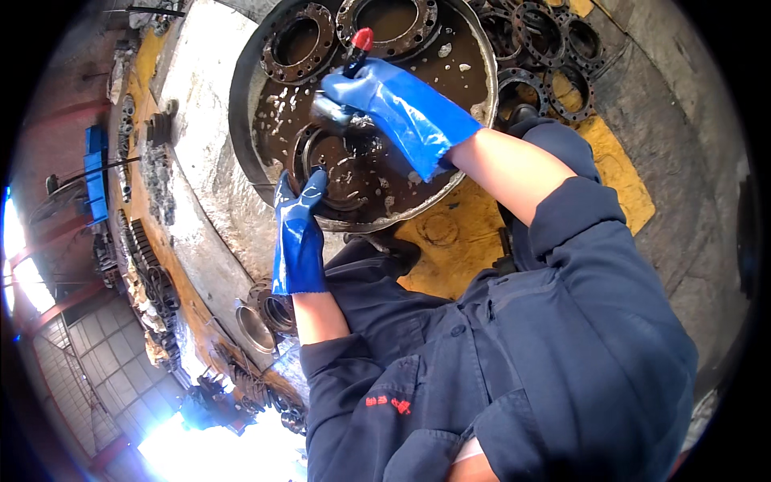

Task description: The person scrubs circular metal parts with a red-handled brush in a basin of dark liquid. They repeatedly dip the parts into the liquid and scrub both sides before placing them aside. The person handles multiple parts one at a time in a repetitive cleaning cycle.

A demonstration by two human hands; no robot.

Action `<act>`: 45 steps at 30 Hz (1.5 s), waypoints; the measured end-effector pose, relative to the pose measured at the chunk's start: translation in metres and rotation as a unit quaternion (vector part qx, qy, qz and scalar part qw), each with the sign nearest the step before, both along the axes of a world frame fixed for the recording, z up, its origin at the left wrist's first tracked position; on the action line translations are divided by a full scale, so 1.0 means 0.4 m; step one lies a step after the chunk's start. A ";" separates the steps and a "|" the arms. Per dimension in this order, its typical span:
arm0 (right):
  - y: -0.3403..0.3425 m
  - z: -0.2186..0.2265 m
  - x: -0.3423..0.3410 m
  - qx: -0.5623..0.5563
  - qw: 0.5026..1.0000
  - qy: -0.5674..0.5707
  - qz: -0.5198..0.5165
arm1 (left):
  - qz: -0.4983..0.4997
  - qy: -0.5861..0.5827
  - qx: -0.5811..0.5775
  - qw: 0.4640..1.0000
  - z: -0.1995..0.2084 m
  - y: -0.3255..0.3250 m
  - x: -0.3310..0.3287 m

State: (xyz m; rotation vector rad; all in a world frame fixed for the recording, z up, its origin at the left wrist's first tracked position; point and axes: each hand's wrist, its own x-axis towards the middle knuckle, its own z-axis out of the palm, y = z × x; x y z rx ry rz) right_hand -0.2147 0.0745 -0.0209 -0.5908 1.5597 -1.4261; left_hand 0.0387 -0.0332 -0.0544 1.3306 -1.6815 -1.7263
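Both my hands wear long blue rubber gloves. My right hand (361, 84) is closed round a brush-like tool (356, 56) with a black, red-tipped handle. Its pale head is smeared by motion, so its exact kind is unclear. It is held over a round metal tub (487, 56) of murky brown liquid. At the tub's near left side my left hand (299, 209) grips the edge of a dark flange ring (303, 153), which lies partly under the liquid. Two rusty flanges with bolt holes, a left one (277, 60) and a right one (427, 16), rest at the tub's far side.
Several dark flanges (536, 36) are piled right of the tub, partly on a yellow sheet (622, 173). More rings (255, 325) stand at the left by my knee. Rows of metal parts (140, 241) line the floor at the far left, near a blue box (96, 173).
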 end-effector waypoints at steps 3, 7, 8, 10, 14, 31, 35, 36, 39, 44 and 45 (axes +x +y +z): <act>-0.056 0.012 0.015 0.045 0.998 0.045 0.027 | -0.043 0.040 -0.008 0.998 0.028 0.013 -0.047; -0.150 -0.084 0.035 0.060 0.984 0.098 0.139 | 0.007 0.086 0.027 0.996 -0.005 -0.001 -0.042; -0.101 -0.044 0.035 0.076 0.991 0.083 0.066 | 0.008 0.066 0.030 0.997 -0.004 -0.001 -0.041; -0.093 -0.163 -0.017 0.005 0.994 0.101 0.032 | 0.008 0.076 0.037 0.996 -0.002 -0.002 -0.051; -0.023 -0.164 -0.006 0.112 0.992 0.065 -0.009 | 0.009 0.091 0.056 0.994 -0.025 -0.022 -0.021; -0.038 -0.135 0.034 -0.154 0.621 0.722 0.265 | 0.059 0.154 0.102 0.981 -0.059 -0.064 -0.010; 0.006 -0.217 0.080 -0.029 0.772 0.603 0.202 | 0.039 0.133 0.093 0.986 -0.048 -0.061 -0.016; 0.016 -0.248 0.091 -0.013 0.815 0.552 0.176 | 0.044 0.111 0.098 0.988 -0.063 -0.072 -0.016; 0.025 -0.187 0.140 0.195 0.917 0.301 0.175 | 0.045 0.114 0.097 0.988 -0.051 -0.062 -0.012; 0.085 -0.123 0.183 0.156 0.956 0.144 0.200 | 0.053 0.110 0.105 0.987 -0.045 -0.057 -0.004; 0.111 -0.063 0.193 0.144 0.962 0.115 0.200 | 0.042 0.116 0.098 0.988 -0.039 -0.054 -0.004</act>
